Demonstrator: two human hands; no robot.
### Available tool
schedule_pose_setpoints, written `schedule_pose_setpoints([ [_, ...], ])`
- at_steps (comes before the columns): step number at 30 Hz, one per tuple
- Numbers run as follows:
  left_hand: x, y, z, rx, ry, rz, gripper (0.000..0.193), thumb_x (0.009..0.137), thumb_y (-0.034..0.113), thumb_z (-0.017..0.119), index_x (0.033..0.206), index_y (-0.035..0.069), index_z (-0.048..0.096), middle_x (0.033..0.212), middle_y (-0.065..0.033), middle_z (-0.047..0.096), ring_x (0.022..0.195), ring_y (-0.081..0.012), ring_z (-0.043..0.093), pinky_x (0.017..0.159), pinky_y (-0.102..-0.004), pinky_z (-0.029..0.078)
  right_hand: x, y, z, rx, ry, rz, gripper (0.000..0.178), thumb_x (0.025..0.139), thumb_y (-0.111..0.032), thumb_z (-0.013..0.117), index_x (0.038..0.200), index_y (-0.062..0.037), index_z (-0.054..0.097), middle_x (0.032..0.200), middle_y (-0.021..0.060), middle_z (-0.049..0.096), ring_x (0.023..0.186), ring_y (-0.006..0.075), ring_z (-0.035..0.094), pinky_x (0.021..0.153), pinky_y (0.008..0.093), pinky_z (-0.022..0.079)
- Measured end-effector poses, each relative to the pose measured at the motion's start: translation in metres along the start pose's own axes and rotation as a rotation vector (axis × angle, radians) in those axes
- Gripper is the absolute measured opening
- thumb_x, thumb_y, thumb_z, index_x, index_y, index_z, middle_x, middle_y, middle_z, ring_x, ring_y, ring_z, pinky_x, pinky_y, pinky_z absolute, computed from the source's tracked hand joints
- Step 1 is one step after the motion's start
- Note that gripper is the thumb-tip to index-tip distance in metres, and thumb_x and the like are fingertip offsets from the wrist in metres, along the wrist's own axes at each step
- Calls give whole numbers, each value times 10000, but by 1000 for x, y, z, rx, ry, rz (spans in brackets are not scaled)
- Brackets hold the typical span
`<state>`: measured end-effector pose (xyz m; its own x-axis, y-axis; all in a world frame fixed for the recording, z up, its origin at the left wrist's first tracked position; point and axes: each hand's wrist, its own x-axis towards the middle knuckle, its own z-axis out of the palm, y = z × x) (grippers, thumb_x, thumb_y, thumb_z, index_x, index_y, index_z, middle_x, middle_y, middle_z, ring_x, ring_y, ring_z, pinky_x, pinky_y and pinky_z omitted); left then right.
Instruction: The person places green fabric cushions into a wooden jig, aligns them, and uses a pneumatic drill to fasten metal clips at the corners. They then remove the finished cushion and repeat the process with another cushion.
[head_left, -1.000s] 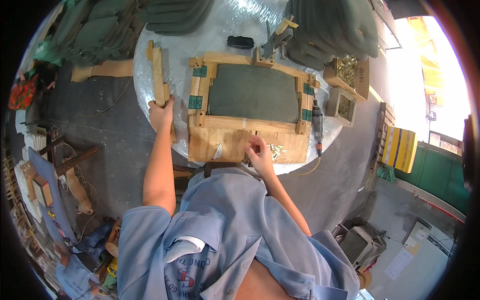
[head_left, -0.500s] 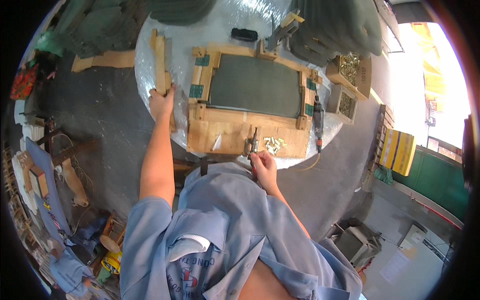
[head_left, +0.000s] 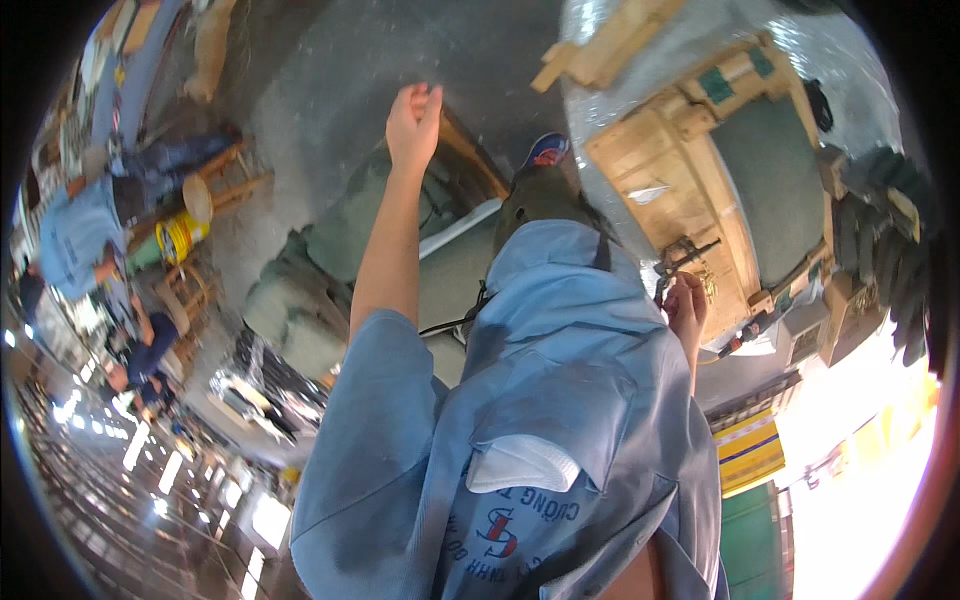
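Observation:
My left hand (head_left: pixel 412 128) is raised over the floor at the left, near a stack of green padded pieces (head_left: pixel 350 215). Its fingers curl loosely and hold nothing. My right hand (head_left: pixel 688 303) is at the near edge of a wooden frame jig (head_left: pixel 640 150), its fingertips pinched beside a dark metal clamp-like device (head_left: pixel 682 252). What lies between those fingertips is hidden. A grey-green panel (head_left: pixel 770 170) lies in the jig. Small brass pieces (head_left: pixel 708 280) show partly behind the right hand.
Loose wooden strips (head_left: pixel 615 45) lie on the plastic-wrapped table (head_left: pixel 590 120). A power screwdriver (head_left: pixel 745 335) is beside the jig. Dark green sheets (head_left: pixel 885 260) stand at the far right. People in blue shirts (head_left: pixel 80 235) work at the left, near wooden stools (head_left: pixel 190 290).
My view has swung to the left. My left hand has let go of the wooden strips and moved away from the table, over the green stack. The right hand stays by the clamp-like device.

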<state>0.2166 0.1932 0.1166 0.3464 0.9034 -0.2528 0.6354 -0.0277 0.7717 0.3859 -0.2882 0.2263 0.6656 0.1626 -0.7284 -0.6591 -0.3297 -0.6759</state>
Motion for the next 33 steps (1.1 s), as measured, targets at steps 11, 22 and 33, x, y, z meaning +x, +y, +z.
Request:
schedule_pose_setpoints([
  [11, -277, -180, -28, 351, -525, -624, 456, 996, 506, 658, 1145, 78, 712, 1029, -195, 773, 1032, -414, 736, 891, -499, 561, 24, -33, 19, -476, -223, 81, 257, 1082, -229, 659, 1269, -53, 657, 880, 37, 654, 669, 93, 614, 559, 227, 467],
  [22, -305, -171, -1, 180, -603, -770, 456, 972, 503, 688, 1183, 99, 705, 1119, -197, 768, 1080, -401, 728, 930, -498, 555, 35, -35, 33, -720, -365, 18, 267, 1097, -284, 640, 1249, -65, 660, 867, 25, 631, 646, 88, 577, 498, 250, 456],
  [33, -236, -154, 4, 136, -525, -614, 463, 930, 511, 692, 1151, 105, 706, 1147, -190, 765, 1130, -400, 712, 967, -514, 547, 66, -20, 36, -699, -437, 19, 267, 1054, -360, 708, 1100, -103, 654, 787, 16, 658, 581, 97, 599, 479, 274, 468],
])
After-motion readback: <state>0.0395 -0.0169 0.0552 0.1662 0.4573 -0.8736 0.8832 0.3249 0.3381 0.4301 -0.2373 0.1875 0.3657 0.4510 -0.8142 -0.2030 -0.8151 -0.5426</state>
